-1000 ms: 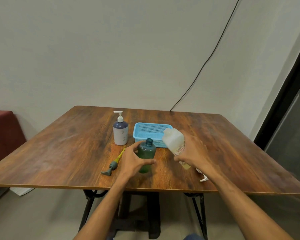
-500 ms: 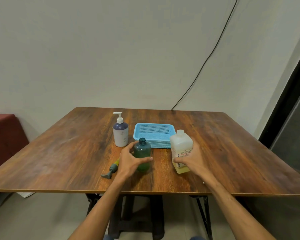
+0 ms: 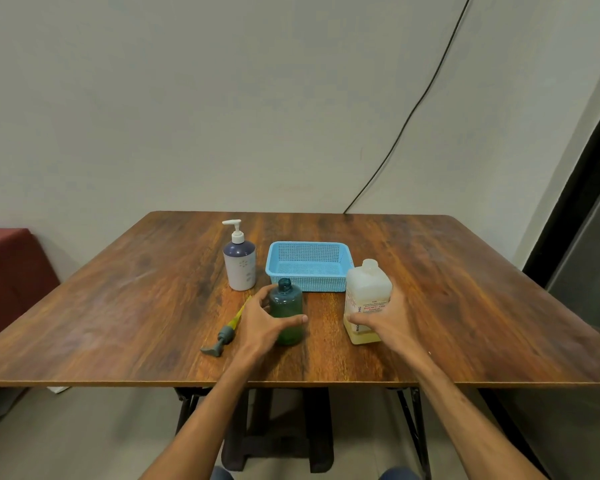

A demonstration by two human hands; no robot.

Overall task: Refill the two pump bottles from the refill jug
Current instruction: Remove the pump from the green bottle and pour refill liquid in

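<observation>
A green translucent bottle [image 3: 286,306] stands upright on the wooden table [image 3: 465,306] with its neck uncapped; my left hand [image 3: 261,320] grips its body, thumb across the front. Its grey pump head [image 3: 222,337] with a yellow-green tube lies on the table to the left of that hand. The white refill jug [image 3: 366,292], uncapped and holding yellowish liquid low down, stands upright to the right, and my right hand [image 3: 385,318] holds its lower right side. A white-and-purple pump bottle [image 3: 239,266] with its pump on stands further back on the left.
A light blue plastic basket [image 3: 309,266] sits just behind the green bottle and the jug. A black cable [image 3: 416,109] runs down the wall to the table's back edge. A red seat [image 3: 11,268] stands at the far left.
The jug was tilted over the green bottle a second ago; my right hand has brought it upright and set it on the table to the right. My left hand has kept hold of the green bottle.
</observation>
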